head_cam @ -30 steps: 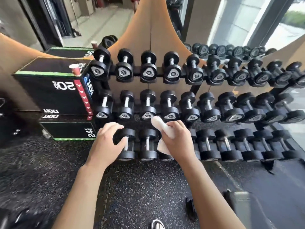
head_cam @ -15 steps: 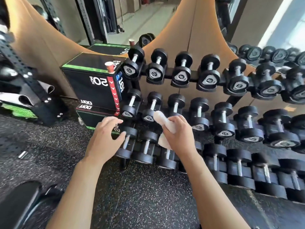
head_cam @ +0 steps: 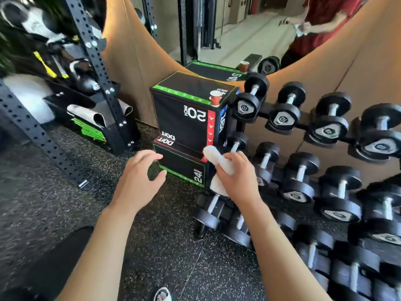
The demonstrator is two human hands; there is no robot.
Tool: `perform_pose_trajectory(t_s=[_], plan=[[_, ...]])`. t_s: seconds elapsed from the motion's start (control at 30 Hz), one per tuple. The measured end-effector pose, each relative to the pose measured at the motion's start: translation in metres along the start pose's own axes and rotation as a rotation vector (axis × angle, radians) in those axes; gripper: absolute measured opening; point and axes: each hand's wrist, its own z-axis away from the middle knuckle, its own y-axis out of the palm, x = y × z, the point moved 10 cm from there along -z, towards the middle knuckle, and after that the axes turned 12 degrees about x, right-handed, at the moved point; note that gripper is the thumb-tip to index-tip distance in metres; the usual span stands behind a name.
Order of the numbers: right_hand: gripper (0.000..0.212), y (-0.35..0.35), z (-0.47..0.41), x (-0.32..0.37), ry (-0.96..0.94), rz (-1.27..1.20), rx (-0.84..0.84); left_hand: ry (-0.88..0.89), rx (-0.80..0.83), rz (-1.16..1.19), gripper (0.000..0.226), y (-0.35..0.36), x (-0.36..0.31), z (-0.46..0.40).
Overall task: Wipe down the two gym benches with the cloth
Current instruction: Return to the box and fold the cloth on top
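Observation:
My right hand [head_cam: 237,177] grips a white cloth [head_cam: 219,160], bunched so that it sticks out above and below my fist. It is held in the air in front of the dumbbell rack's left end. My left hand [head_cam: 138,179] hovers beside it with loosely curled fingers and holds nothing. A dark padded shape [head_cam: 50,263] at the lower left edge may be part of a gym bench; only a blurred corner shows.
A dumbbell rack [head_cam: 308,170] with several black dumbbells fills the right. Stacked black plyo boxes [head_cam: 186,118] with a red paper cup [head_cam: 215,97] stand ahead. A black perforated rack upright [head_cam: 95,68] and stored gear sit on the left. Speckled rubber floor [head_cam: 169,246] lies below. A mirror shows a person in red.
The view has swung left, so the dumbbell rack slid right and the rack upright came into sight. My left hand lifted off the dumbbell it rested on. The cloth stays in my right hand.

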Motion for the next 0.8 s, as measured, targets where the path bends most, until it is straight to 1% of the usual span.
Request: perform_pose_trajectory(t_s=[0.07, 0.17, 0.27, 0.37, 0.5, 0.6, 0.8], plan=[[0.017, 0.036, -0.030, 0.024, -0.020, -0.005, 0.021, -0.016, -0.007, -0.005, 0.037, -0.021, 0.042, -0.016], [0.021, 0.081, -0.069, 0.060, -0.045, -0.018, 0.026, -0.050, 0.000, -0.009, 0.036, -0.050, 0.099, -0.038], [0.018, 0.113, -0.102, 0.091, -0.068, -0.017, 0.039, -0.059, -0.012, -0.003, 0.038, -0.077, 0.136, -0.064], [0.015, 0.137, -0.131, 0.109, -0.063, -0.006, 0.061, -0.072, -0.012, 0.019, 0.039, -0.091, 0.164, -0.085], [0.014, 0.166, -0.174, 0.122, -0.060, 0.017, 0.103, -0.094, -0.032, 0.048, 0.040, -0.096, 0.198, -0.108], [0.013, 0.184, -0.206, 0.124, -0.070, 0.027, 0.115, -0.112, -0.016, 0.062, 0.039, -0.092, 0.220, -0.131], [0.014, 0.215, -0.283, 0.096, -0.042, 0.038, 0.124, -0.115, 0.012, 0.066, 0.040, -0.080, 0.251, -0.206]])
